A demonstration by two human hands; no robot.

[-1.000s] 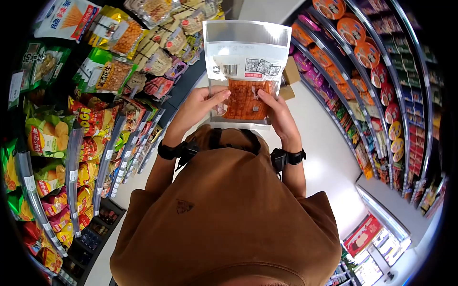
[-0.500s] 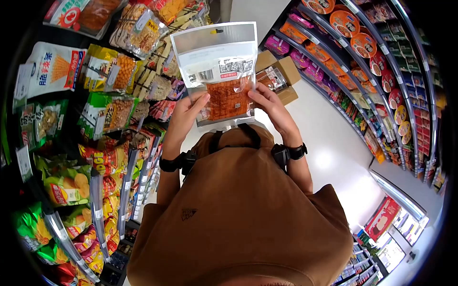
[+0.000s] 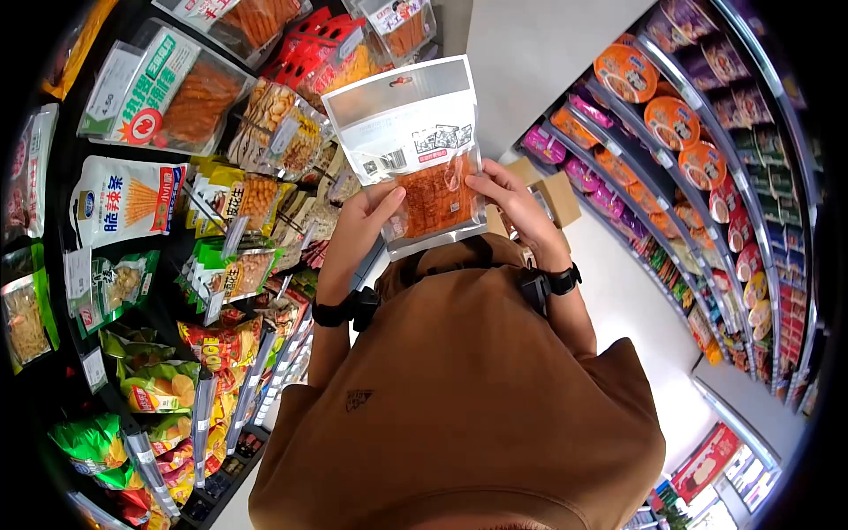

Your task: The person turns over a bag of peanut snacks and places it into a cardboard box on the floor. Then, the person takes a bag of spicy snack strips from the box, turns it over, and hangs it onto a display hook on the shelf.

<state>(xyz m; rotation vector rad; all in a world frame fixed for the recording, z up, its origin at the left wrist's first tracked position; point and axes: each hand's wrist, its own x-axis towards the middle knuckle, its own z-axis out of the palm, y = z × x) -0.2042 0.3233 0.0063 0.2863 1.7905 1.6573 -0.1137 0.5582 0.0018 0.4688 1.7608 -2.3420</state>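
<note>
A clear-and-white snack bag with reddish-brown food inside is held up in front of my chest. Its printed side, with a barcode and small pictures, faces me, and a hang hole shows at the top. My left hand grips the bag's left edge, thumb on the front. My right hand pinches the right edge the same way. The fingers behind the bag are hidden. Left of the bag hang packs of nuts, with a white snack pack farther out.
At my left stands a rack with hanging snacks, and chip bags lower down. Shelves of instant noodle bowls curve along the right. Behind my right hand, an open cardboard box rests on the pale floor.
The view has shifted, so the racks appear lower and farther right. The bag is slightly more tilted, still between both hands.
</note>
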